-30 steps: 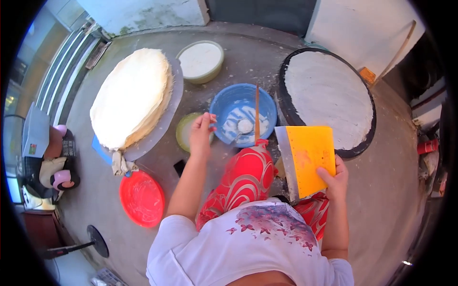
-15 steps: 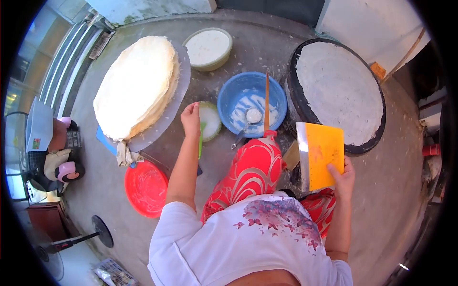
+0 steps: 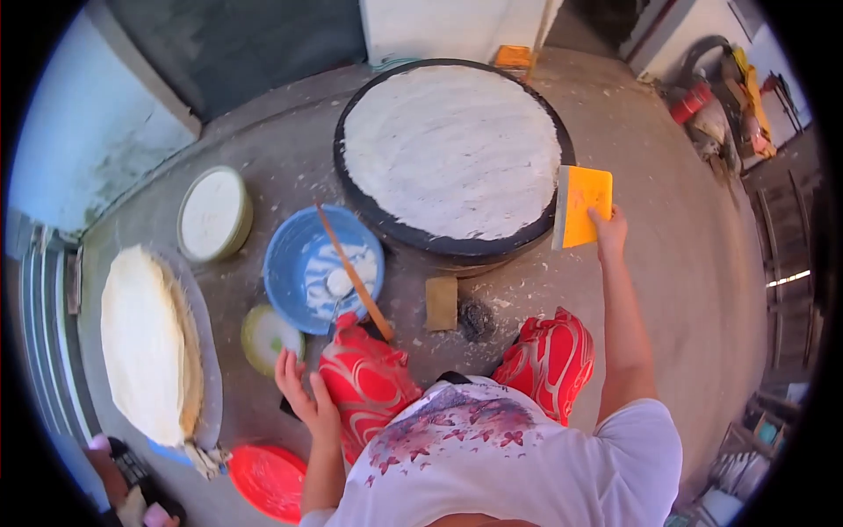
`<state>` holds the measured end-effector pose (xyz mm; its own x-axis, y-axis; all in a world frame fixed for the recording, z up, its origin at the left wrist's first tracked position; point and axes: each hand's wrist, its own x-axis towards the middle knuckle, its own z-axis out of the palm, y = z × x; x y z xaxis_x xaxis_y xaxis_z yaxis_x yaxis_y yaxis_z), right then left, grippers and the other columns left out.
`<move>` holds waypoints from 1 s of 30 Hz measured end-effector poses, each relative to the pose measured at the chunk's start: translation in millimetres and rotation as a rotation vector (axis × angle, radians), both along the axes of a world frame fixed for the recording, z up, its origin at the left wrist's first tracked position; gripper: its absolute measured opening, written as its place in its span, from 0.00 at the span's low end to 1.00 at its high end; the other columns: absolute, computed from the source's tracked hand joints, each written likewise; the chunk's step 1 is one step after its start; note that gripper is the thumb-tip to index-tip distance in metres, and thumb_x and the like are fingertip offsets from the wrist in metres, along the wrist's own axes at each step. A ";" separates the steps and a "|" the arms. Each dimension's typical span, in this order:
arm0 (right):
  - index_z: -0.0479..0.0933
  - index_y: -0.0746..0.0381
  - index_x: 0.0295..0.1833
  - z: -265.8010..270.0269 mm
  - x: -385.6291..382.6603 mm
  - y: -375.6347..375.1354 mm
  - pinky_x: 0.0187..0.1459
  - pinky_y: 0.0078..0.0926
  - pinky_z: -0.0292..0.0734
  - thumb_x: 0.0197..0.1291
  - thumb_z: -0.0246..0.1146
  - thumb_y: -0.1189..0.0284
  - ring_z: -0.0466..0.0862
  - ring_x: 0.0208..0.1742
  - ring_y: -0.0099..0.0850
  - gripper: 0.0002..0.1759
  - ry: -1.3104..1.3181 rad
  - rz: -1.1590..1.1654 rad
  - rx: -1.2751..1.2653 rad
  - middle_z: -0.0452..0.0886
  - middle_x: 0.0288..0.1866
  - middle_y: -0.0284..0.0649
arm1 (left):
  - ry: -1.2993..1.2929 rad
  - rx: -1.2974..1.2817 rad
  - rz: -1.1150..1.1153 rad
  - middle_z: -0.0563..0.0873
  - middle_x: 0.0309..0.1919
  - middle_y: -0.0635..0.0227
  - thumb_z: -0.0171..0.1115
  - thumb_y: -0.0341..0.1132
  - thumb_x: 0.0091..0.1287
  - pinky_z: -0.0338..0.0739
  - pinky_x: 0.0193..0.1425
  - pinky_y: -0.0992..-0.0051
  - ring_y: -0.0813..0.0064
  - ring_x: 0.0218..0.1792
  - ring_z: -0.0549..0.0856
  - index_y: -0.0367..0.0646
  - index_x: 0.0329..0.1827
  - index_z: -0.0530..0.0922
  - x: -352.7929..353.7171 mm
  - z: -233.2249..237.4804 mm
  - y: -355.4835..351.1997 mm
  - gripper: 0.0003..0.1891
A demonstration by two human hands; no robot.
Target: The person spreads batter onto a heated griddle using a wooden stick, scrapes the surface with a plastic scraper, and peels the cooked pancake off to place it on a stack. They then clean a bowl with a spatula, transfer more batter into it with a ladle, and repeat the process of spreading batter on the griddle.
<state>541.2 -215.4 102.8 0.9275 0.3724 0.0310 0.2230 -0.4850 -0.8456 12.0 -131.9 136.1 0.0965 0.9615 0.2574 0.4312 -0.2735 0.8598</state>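
My right hand grips a yellow-orange scraper with a pale straight edge, held beside the right rim of a large round griddle. The griddle's black rim surrounds a thin white layer of batter that covers nearly the whole plate. Near my left knee, my left hand is empty with fingers apart. Just beyond it sits a small greenish bowl of whitish liquid. A blue basin smeared with batter holds a ladle; a wooden stick leans across it.
On the left, a tall stack of thin pale flatbreads rests on a round board. A tub of white batter stands behind the basin. A red basin lies front left. A block and a dark scrubber sit before the griddle.
My view has turned right toward the griddle. The scraper has come up beside the griddle's right rim, still in my right hand. My left hand has lowered toward my knee and its fingers have spread.
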 end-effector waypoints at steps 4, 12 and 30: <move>0.68 0.66 0.54 -34.5 45.8 7.9 0.44 0.30 0.74 0.46 0.65 0.69 0.81 0.42 0.37 0.28 -0.201 -0.156 -0.083 0.80 0.40 0.48 | 0.166 0.051 -0.014 0.59 0.62 0.52 0.45 0.28 0.64 0.60 0.61 0.65 0.59 0.62 0.62 0.34 0.60 0.62 16.7 7.6 -9.3 0.21; 0.63 0.52 0.63 -29.9 134.8 96.9 0.46 0.35 0.73 0.47 0.63 0.62 0.79 0.46 0.42 0.35 -0.272 -0.204 -0.390 0.79 0.46 0.44 | 0.418 0.023 -0.054 0.59 0.61 0.47 0.44 0.34 0.63 0.54 0.63 0.59 0.52 0.62 0.61 0.33 0.59 0.62 31.7 7.5 13.1 0.22; 0.66 0.40 0.60 -10.3 230.1 318.7 0.50 0.34 0.72 0.50 0.58 0.63 0.77 0.51 0.34 0.28 -0.491 0.012 -0.684 0.77 0.51 0.37 | 0.600 0.011 -0.158 0.66 0.57 0.45 0.47 0.40 0.66 0.65 0.57 0.63 0.50 0.55 0.69 0.34 0.56 0.69 94.6 6.3 79.5 0.21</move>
<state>771.3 103.3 92.6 0.8635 0.4656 0.1937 0.4971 -0.8506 -0.1716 106.6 -52.3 142.4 0.3688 0.9212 0.1238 0.7919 -0.3811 0.4771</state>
